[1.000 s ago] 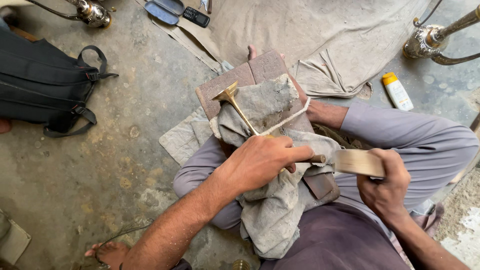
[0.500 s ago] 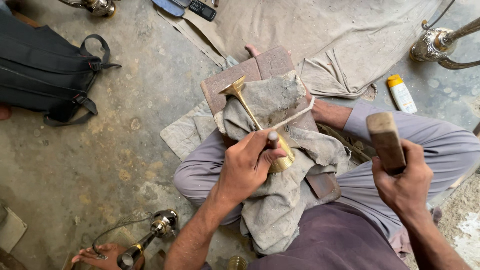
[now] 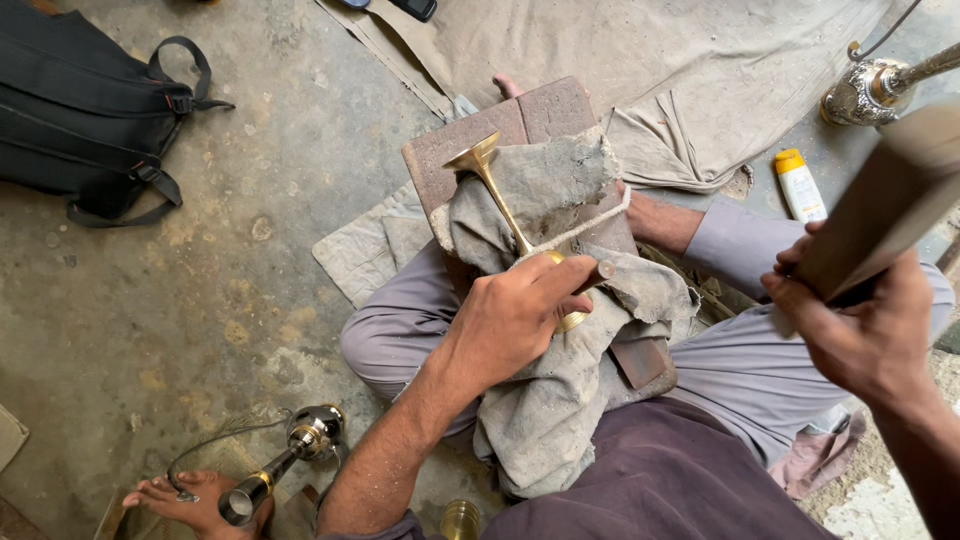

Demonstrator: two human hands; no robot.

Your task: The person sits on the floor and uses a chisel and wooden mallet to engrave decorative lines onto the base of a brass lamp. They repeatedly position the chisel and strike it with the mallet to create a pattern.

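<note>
Left hand (image 3: pixel 515 315) clamps the brass stem piece (image 3: pixel 500 200) and a short punch onto grey cloth (image 3: pixel 560 200) over the brick (image 3: pixel 520 125). Right hand (image 3: pixel 855 320) grips the raised wooden mallet (image 3: pixel 890 205). Risk: off-line strike hits the thumb, or the stem skids on the cloth.

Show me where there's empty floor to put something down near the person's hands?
The bare concrete between the black backpack and the grey cloth on the lap is free. It is crowded by the left hand on the brass stem, and by the right hand gripping the wooden mallet.
</note>
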